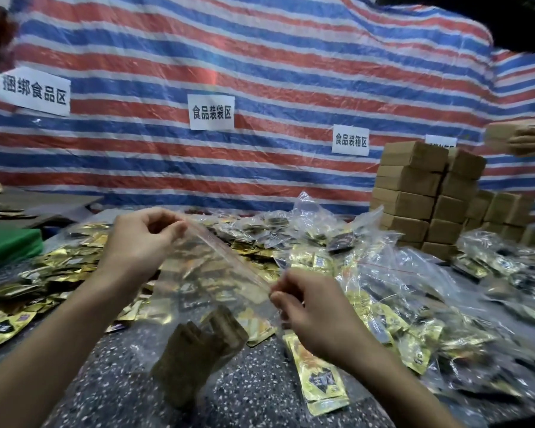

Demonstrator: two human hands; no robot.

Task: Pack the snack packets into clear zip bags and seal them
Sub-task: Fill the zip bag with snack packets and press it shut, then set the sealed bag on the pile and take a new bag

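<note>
The left hand (136,242) and right hand (315,310) pinch opposite ends of a clear zip bag's (210,288) top edge. Brown packets (198,353) sit inside. Gold packets (59,267) litter the speckled surface (244,393).

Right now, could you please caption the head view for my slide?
Left hand and right hand pinch a clear zip bag over snack packets.

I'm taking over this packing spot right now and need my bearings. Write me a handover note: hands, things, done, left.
Left hand pinches the far end of the zip strip on a clear zip bag; right hand pinches the near end. The bag is held up over the table, brown packets in its bottom. Whether the strip is pressed shut I cannot tell.
Done: filled bags heaped on the right.
Left: finish this seal, then bag the loose gold packets on the left.
</note>
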